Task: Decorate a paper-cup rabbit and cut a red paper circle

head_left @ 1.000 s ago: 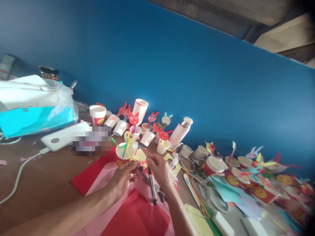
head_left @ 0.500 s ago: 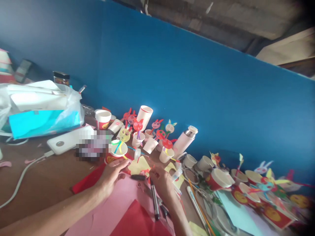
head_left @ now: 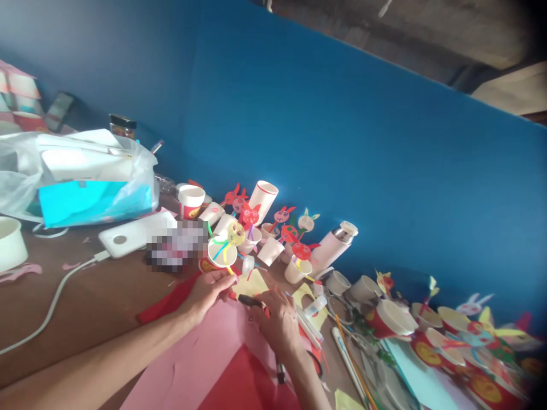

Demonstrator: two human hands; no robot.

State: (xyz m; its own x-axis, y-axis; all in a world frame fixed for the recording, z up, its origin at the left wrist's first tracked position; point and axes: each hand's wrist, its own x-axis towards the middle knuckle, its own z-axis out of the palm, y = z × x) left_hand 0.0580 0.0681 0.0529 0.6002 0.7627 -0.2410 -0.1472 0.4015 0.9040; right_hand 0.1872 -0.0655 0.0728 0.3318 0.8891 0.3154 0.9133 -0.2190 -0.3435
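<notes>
The right hand (head_left: 278, 318) has shifted toward 9 o'clock, to the black object (head_left: 249, 300), apparently mid-pickup. I can't tell its grip, nor the left hand's (head_left: 210, 289).

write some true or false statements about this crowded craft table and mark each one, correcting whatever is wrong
1. The wall behind the table is blue. True.
2. The left hand rests on the plastic bag. False: the left hand is beside the cup with the yellow-faced figure, well away from the bag.
3. A white cable runs to the white device. True.
4. The large sheet below the hands is green. False: it is a pink sheet.
5. The right hand has its fingers by a black object. True.
6. The flask has a dark body. False: the flask is pale pink.
</notes>
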